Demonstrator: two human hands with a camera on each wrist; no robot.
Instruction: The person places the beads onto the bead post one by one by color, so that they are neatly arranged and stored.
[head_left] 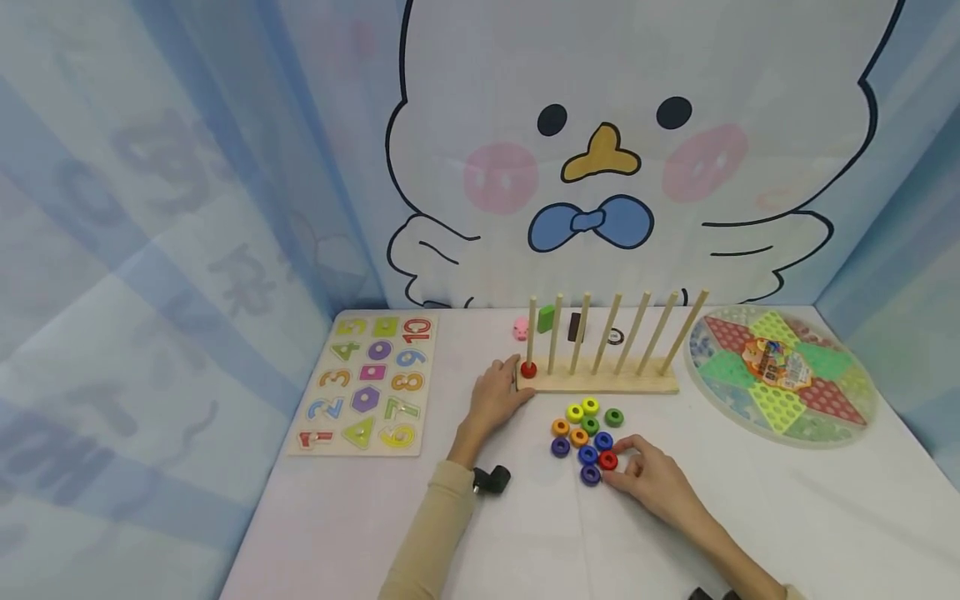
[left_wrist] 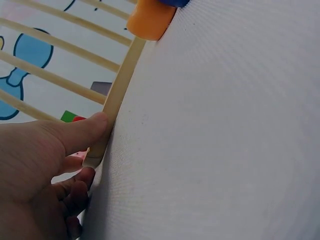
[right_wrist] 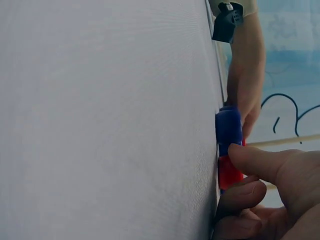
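A wooden peg stand [head_left: 600, 383] with a row of several upright pegs stands across the table, a red ring [head_left: 528, 370] low on its leftmost peg. My left hand [head_left: 495, 396] holds the stand's left end; in the left wrist view its thumb presses the wooden base [left_wrist: 120, 87]. In front lies a loose group of rings: yellow [head_left: 590, 406], green [head_left: 614, 417], orange [head_left: 560, 427], blue [head_left: 603, 441] and dark purple [head_left: 590, 475]. At the group's right side my right hand [head_left: 660, 482] pinches another red ring [head_left: 608, 460] between thumb and finger, still among its neighbours.
A number and shape puzzle board [head_left: 360, 383] lies to the left. To the right is a round board with a star pattern [head_left: 780, 375]. Behind the pegs sit a pink pig figure [head_left: 521, 329], a green block [head_left: 546, 318] and a dark brown block [head_left: 574, 327].
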